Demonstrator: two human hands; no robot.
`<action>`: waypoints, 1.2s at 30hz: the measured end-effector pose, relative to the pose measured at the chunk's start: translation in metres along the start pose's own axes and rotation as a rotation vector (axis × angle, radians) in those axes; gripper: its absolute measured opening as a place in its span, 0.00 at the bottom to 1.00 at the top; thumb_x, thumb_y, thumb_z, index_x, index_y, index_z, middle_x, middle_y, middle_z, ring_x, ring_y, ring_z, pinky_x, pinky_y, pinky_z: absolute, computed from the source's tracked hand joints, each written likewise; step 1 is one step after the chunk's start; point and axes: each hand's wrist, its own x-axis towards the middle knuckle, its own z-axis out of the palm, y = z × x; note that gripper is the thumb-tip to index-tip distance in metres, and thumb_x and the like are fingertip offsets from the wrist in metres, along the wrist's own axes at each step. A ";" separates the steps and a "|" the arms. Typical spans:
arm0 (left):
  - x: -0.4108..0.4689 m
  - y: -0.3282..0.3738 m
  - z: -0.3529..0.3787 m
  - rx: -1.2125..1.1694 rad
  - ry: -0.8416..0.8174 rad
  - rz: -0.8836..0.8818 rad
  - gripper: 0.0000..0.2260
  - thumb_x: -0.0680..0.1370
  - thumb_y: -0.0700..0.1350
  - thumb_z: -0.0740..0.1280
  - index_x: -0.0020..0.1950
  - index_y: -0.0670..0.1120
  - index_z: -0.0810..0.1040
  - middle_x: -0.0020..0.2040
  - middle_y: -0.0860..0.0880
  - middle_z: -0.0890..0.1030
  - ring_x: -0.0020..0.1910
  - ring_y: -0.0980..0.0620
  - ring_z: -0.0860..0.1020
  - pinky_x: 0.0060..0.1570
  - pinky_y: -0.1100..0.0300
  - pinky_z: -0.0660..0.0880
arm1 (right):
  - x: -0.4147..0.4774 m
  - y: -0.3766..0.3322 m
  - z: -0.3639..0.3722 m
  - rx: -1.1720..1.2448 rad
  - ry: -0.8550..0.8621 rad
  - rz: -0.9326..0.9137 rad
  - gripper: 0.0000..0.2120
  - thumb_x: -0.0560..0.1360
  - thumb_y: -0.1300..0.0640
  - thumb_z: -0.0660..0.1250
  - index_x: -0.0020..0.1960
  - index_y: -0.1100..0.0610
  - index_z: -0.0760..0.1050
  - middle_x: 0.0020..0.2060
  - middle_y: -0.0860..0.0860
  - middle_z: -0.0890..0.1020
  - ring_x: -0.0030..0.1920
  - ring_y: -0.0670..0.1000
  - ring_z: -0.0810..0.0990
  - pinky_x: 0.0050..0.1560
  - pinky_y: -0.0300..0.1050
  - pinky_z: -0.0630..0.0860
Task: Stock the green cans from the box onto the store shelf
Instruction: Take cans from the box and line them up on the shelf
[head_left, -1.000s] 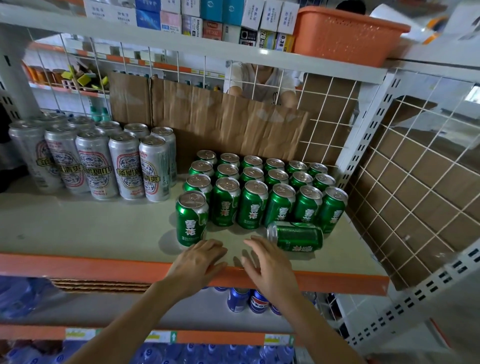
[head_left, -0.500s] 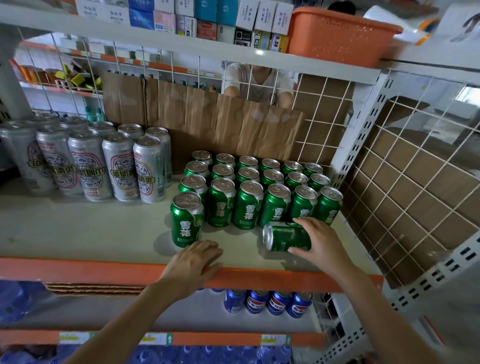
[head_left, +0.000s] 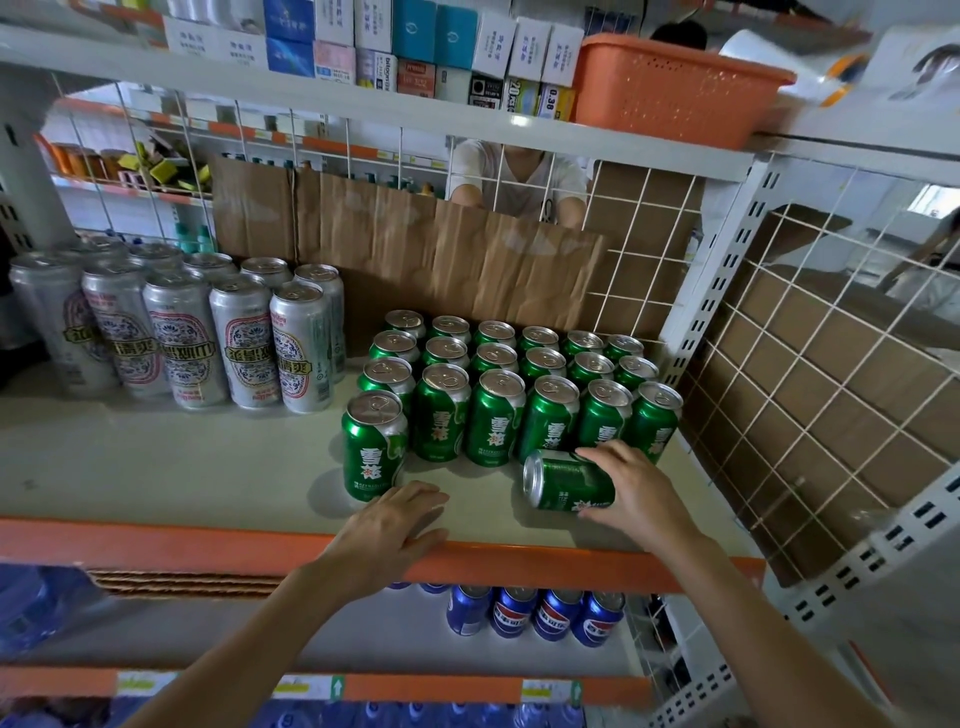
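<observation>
The right hand (head_left: 631, 491) curls its fingers and thumb around a green can lying on its side (head_left: 566, 480) on the shelf (head_left: 156, 467), just in front of the upright green cans (head_left: 519, 384) packed in rows. The left hand (head_left: 387, 530) rests flat, fingers relaxed, on the shelf's orange front edge (head_left: 156, 543), near one lone upright green can (head_left: 373, 446).

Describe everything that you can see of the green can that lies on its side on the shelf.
The lying can is green metal, with a silver rim and white lettering on its wall. It lies on its side on the pale shelf near the front edge, one silver end turned left, just in front of the upright green cans. The right hand grips it: fingers over the far side, thumb on the near side.
</observation>
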 end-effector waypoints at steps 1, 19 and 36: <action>0.001 0.001 -0.002 -0.035 -0.003 -0.002 0.44 0.65 0.78 0.42 0.70 0.52 0.67 0.67 0.56 0.69 0.65 0.57 0.69 0.64 0.61 0.65 | -0.001 -0.002 -0.001 0.004 0.011 -0.004 0.36 0.70 0.45 0.72 0.73 0.48 0.62 0.66 0.48 0.68 0.66 0.49 0.67 0.62 0.42 0.70; 0.026 0.048 -0.030 -0.293 0.030 0.081 0.35 0.62 0.66 0.67 0.66 0.57 0.66 0.55 0.61 0.74 0.55 0.62 0.74 0.56 0.58 0.74 | -0.016 -0.071 -0.014 0.058 0.264 -0.306 0.33 0.61 0.49 0.78 0.64 0.52 0.75 0.54 0.50 0.78 0.52 0.54 0.78 0.39 0.46 0.77; 0.014 0.062 -0.027 -0.567 0.196 0.009 0.34 0.63 0.60 0.72 0.66 0.50 0.70 0.55 0.57 0.79 0.51 0.63 0.78 0.51 0.65 0.76 | -0.032 -0.083 0.004 1.503 0.156 0.187 0.53 0.52 0.30 0.75 0.71 0.47 0.63 0.69 0.51 0.70 0.63 0.49 0.76 0.53 0.43 0.79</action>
